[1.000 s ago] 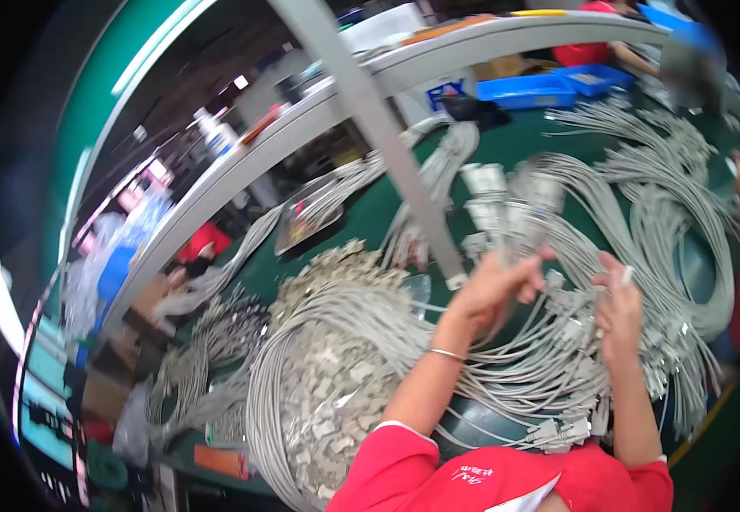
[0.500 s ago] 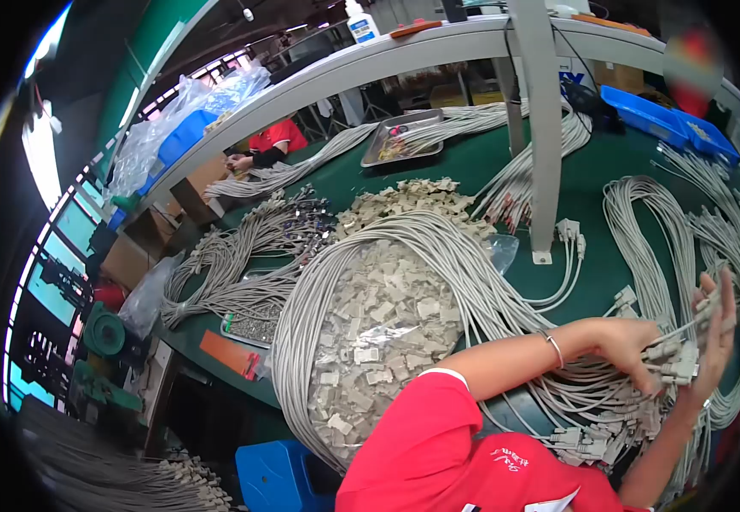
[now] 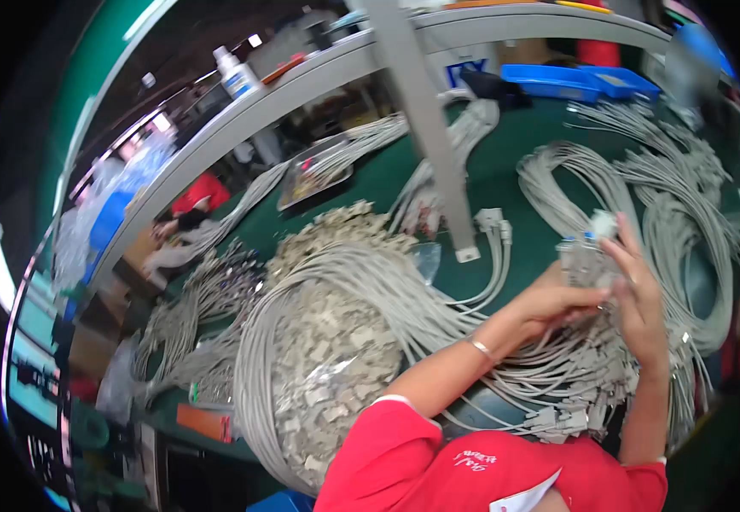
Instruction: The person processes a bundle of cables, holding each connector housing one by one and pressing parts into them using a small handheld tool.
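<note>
My left hand, with a bracelet on its wrist, is closed around the cable ends below a cluster of grey connectors. My right hand presses against the right side of the same cluster, its fingers bent around the connectors and pointing up. A pale connector shows at its fingertips. Grey cables run from the hands down and left into a large looped bundle. More connector ends lie in a heap just below the hands.
Loose connector shells fill a clear bag inside the cable loop. A metal post stands ahead. Further cable coils lie right, blue trays behind, a metal tray far left. Parts of other people show at both sides.
The view has swung right, then back left. Both hands have come up and left from the right side of the table, with the connectors between them.
</note>
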`<state>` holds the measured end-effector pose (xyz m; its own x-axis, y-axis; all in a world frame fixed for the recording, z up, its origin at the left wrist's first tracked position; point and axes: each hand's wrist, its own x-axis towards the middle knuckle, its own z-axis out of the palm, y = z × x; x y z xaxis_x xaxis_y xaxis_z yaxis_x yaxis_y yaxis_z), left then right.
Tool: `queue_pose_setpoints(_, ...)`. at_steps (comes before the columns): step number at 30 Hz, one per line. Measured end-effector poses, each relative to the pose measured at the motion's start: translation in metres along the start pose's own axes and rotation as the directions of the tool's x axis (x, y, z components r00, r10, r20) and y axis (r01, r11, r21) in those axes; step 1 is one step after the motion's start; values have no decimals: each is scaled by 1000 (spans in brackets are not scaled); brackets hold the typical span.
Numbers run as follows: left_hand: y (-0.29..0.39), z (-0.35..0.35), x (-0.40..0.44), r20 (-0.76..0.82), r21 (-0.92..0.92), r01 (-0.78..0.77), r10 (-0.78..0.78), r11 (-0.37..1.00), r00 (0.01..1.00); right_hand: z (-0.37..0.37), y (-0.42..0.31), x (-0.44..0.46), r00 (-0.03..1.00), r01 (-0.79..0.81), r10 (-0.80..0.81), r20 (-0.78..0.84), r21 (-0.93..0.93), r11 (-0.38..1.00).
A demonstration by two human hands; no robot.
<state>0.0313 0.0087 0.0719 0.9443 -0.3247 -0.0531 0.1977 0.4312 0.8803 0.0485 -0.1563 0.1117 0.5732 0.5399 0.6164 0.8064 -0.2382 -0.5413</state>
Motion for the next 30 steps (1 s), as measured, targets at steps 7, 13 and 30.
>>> queue_pose_setpoints(7,-33,-38,5,-210,-491,-67,-44,869,977,9,53,-10,801,-167,521,-295,725,668)
queue_pose_setpoints(13,-39,-39,5,-149,-403,-40,-22,915,989,38,49,-15,761,-303,642,-90,826,475)
queue_pose_setpoints(30,-39,-33,5,-198,-396,-13,-72,918,978,24,63,-24,694,-355,716,-71,832,427)
